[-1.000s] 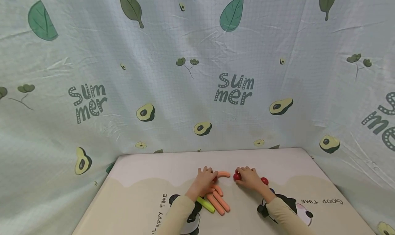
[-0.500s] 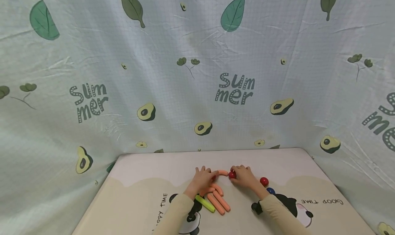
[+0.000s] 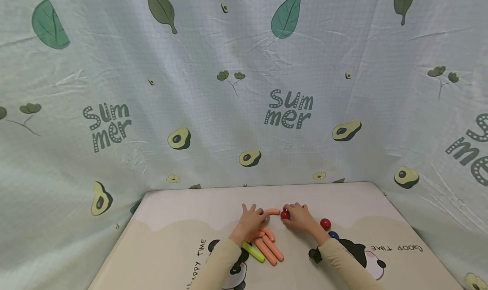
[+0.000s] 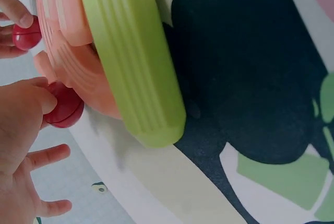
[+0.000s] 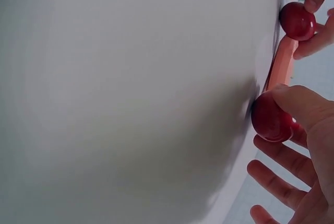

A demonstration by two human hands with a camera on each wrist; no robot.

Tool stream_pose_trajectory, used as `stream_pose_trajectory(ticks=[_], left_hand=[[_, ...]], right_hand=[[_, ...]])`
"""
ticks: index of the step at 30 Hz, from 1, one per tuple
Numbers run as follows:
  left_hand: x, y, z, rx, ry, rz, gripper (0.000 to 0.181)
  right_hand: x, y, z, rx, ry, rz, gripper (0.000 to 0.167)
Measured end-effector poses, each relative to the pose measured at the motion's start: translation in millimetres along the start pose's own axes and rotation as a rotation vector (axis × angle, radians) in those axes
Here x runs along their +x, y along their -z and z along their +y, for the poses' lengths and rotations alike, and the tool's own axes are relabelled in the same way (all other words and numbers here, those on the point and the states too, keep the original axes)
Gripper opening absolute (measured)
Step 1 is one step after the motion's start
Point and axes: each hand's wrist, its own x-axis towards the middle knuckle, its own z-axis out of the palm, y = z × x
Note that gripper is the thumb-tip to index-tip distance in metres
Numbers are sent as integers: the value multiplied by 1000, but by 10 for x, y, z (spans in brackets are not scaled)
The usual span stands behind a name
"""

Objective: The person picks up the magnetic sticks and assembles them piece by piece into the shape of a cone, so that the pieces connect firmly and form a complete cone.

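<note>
A red ball [image 5: 271, 117] sits at the table's far side, pinched between thumb and finger of the right hand [image 3: 298, 217]; the other fingers are extended. The left hand [image 3: 249, 222] pinches a second red ball [image 4: 63, 105], free fingers spread. Since one second ago, the first ball has shifted left to the end of a curved orange stick [image 3: 272, 211], apparently forming a ball-stick-ball row; contact is uncertain. Nearer the person lie a green stick [image 3: 253, 252] and other orange sticks [image 3: 265, 252]; rightward, a loose red ball [image 3: 325, 224] and a blue ball [image 3: 333, 235].
</note>
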Motion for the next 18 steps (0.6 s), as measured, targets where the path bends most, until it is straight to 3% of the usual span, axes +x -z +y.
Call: stream_pose_trajectory(ticks=[7, 18], left_hand=[[6, 15, 27, 4, 15, -43, 54], [-7, -39, -6, -4, 13, 13, 58]], right_hand=[[19, -1, -18, 3, 12, 24, 33], [27, -8, -34, 22, -9, 5, 35]])
